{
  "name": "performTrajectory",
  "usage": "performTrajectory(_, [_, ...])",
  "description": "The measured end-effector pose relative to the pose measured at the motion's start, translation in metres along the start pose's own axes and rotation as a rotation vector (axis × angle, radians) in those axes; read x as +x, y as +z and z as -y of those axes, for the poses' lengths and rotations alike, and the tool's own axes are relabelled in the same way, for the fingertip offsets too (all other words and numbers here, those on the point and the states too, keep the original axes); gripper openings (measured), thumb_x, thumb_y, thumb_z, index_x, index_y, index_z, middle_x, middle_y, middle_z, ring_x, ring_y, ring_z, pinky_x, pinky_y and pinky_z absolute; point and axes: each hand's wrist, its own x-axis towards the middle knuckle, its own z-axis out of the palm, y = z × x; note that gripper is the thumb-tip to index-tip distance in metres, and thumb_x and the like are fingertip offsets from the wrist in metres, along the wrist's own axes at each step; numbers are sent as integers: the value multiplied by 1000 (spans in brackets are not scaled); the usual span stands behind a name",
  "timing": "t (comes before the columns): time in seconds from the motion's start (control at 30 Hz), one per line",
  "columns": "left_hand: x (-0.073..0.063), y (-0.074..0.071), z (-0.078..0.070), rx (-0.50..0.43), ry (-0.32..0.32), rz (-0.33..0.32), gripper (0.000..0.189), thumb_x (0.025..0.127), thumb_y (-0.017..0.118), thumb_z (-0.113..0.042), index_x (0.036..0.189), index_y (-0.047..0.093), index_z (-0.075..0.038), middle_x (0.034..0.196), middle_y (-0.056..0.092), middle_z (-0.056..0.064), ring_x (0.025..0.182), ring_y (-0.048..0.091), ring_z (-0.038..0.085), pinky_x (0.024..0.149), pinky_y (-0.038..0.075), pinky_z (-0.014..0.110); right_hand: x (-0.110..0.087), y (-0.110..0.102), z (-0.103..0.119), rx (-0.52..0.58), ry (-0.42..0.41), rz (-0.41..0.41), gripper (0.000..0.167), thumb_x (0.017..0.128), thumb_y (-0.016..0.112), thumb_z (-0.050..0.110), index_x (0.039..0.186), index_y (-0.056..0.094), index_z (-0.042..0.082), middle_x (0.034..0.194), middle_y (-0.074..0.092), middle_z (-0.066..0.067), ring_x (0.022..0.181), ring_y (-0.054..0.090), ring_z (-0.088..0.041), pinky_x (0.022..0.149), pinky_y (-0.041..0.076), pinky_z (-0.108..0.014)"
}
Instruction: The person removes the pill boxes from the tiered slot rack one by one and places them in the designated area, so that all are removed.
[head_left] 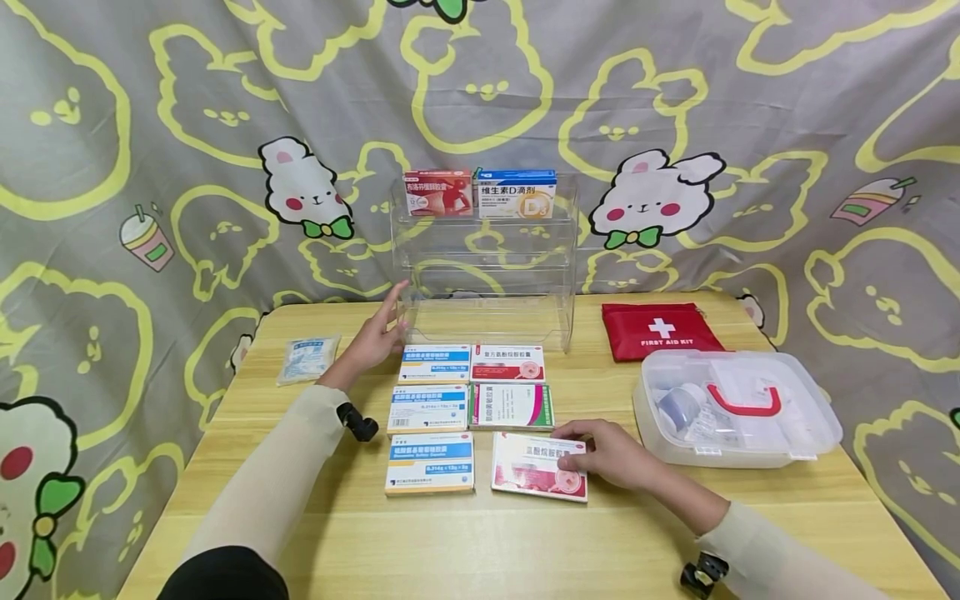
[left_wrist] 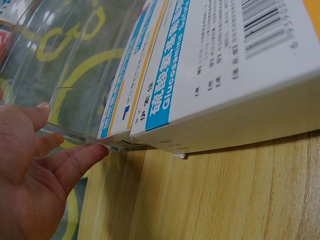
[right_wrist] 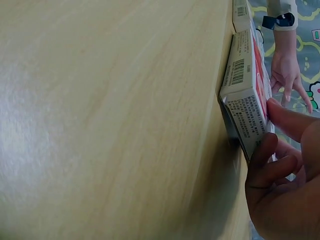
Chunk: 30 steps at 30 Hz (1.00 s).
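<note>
My right hand [head_left: 611, 454] pinches a red-and-white medicine box [head_left: 528, 479] by its right end, thumb on the printed face. In the right wrist view, the box [right_wrist: 245, 95] is tilted, its near end raised off the table. My left hand [head_left: 377, 335] is at the left side of a clear tiered display rack [head_left: 487, 321], fingers extended along that side. In the left wrist view, its fingertips lie right at the rack's lower edge, beside blue-and-white glucosamine boxes [left_wrist: 210, 65]. Three such boxes, including the front one [head_left: 430, 464], form a column left of the held box.
Another red-and-white box [head_left: 507, 364] and a green-and-magenta box [head_left: 512, 406] lie behind the held one. The rack's top tier holds a red box [head_left: 438, 194] and a vitamin D box [head_left: 516, 196]. A first aid pouch [head_left: 660, 332], plastic case [head_left: 738, 408] and small packet [head_left: 308, 360] surround them.
</note>
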Motion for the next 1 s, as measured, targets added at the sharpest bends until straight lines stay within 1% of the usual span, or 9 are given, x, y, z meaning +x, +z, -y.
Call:
performTrajectory(0.13, [1, 0, 5, 15, 19, -11, 75, 110, 45, -16, 164, 3, -47, 171, 11, 23, 150, 31, 48, 95, 53, 65, 0, 1, -2, -3, -4, 4, 37, 90, 81, 30, 123, 75, 14, 118, 72, -2, 97, 56, -19, 82, 47, -30])
performTrajectory(0.2, [1, 0, 7, 24, 32, -19, 75, 110, 46, -17, 164, 4, -48, 171, 13, 22, 150, 32, 47, 93, 54, 64, 0, 1, -4, -4, -5, 6, 36, 91, 81, 30, 123, 75, 14, 117, 71, -1, 96, 56, -19, 82, 47, -30])
performTrajectory(0.37, [1, 0, 9, 38, 50, -30, 75, 110, 46, -13, 165, 5, -43, 169, 15, 25, 149, 32, 47, 90, 56, 62, 1, 2, -10, -9, -16, 18, 34, 92, 79, 31, 122, 75, 15, 110, 69, 3, 93, 55, -18, 78, 44, -28])
performTrajectory(0.53, [1, 0, 8, 43, 49, -32, 75, 111, 46, -12, 166, 4, -42, 169, 16, 26, 148, 33, 48, 90, 57, 62, 2, 3, -12, -10, -30, 16, 36, 92, 79, 33, 123, 75, 15, 109, 69, 4, 91, 54, -16, 76, 44, -27])
performTrajectory(0.67, [1, 0, 9, 43, 44, -29, 74, 111, 45, -15, 166, 4, -43, 169, 16, 26, 148, 34, 48, 91, 56, 61, 1, 3, -11, -28, -24, -12, 37, 91, 80, 33, 124, 76, 17, 109, 69, 4, 85, 54, -14, 71, 45, -26])
performTrajectory(0.8, [1, 0, 9, 41, 42, -29, 73, 111, 45, -19, 165, 4, -44, 169, 16, 25, 148, 34, 48, 91, 56, 61, -3, 2, -6, -40, -20, -81, 37, 88, 84, 29, 123, 76, 18, 106, 68, 2, 72, 54, -12, 61, 48, -24])
performTrajectory(0.87, [1, 0, 10, 42, 44, -30, 73, 111, 46, -19, 165, 4, -44, 169, 16, 25, 149, 33, 47, 90, 57, 62, -7, 2, -2, -41, -25, -105, 38, 87, 85, 28, 123, 76, 17, 106, 68, 2, 69, 54, -11, 58, 48, -24])
performTrajectory(0.93, [1, -1, 10, 41, 45, -30, 73, 111, 46, -20, 165, 4, -45, 169, 17, 24, 149, 33, 47, 90, 57, 62, -11, 2, 2, -53, -36, -108, 40, 86, 86, 28, 123, 76, 18, 107, 67, 3, 70, 54, -9, 58, 48, -23])
performTrajectory(1.0, [2, -1, 10, 41, 43, -30, 73, 111, 46, -19, 165, 5, -45, 170, 17, 23, 149, 33, 46, 90, 57, 62, -16, 2, 5, -74, -50, -87, 41, 86, 86, 31, 124, 76, 19, 108, 66, 5, 71, 55, -8, 60, 48, -22])
